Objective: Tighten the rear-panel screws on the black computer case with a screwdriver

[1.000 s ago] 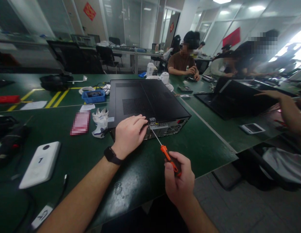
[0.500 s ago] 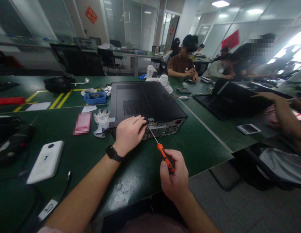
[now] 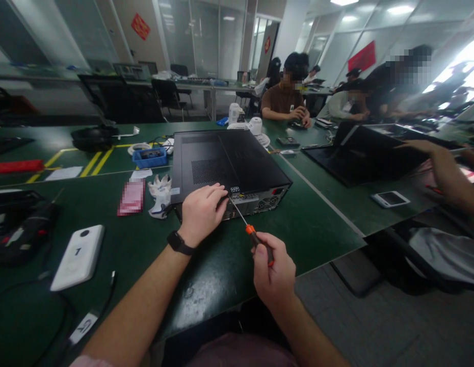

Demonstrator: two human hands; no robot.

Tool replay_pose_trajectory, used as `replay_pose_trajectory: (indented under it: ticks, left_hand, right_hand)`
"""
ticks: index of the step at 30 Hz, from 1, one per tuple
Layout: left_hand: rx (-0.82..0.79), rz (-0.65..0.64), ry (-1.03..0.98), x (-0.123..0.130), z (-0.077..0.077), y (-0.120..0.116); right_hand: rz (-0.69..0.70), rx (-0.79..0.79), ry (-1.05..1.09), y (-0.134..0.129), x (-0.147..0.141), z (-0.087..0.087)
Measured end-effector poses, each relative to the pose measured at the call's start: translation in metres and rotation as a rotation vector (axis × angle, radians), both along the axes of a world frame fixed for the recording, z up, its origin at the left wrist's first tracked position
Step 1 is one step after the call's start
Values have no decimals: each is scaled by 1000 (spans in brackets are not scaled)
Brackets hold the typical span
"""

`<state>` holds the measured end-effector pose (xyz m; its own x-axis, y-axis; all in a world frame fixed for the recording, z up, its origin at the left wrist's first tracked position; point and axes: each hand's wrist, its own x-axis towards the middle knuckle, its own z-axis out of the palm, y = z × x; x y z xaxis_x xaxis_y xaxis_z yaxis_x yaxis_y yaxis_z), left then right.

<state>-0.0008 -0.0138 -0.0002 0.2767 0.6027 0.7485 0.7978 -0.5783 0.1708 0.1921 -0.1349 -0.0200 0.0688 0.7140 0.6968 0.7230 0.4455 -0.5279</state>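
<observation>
The computer box (image 3: pixel 240 158) is big, black and flat. It lies on the green table (image 3: pixel 317 224) with its lid on and tiny holes on top. Its back has a round fan and a red bit. The screwdriver (image 3: pixel 250 230) is orange and dark, slanting up from the right hand (image 3: pixel 274 267), its thin tip by the box's back edge.

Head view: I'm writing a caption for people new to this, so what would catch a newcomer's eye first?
Probably the big black case, lying flat mid-picture on the green table. Next comes the orange-and-black screwdriver in the right hand, its shaft pointing at the case's near edge, where the left hand is. The white slab marked 1 stands out at the left.
</observation>
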Motion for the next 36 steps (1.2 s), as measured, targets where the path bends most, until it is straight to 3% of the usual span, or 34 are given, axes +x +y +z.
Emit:
replay_pose_trajectory:
  ticks: [8,15,20,24,30,36]
  left_hand:
    - [-12,-3,-12,0,0,0]
    - [-10,4,-4,0,1,0]
    - [10,5,2,0,1,-1]
    - [-3,7,-8,1,0,-1]
    - [-5,8,-12,2,1,-1]
    - [-8,15,-13,1,1,-1]
  right_hand:
    - [-1,66,-13,2,-1,4]
    - [27,-34,43,1,4,-4]
    - [-26,50,3,2,0,2]
    - [-52,17,-14,3,3,4]
    - [44,11,11,4,6,6]
    - [39,61,17,6,6,7]
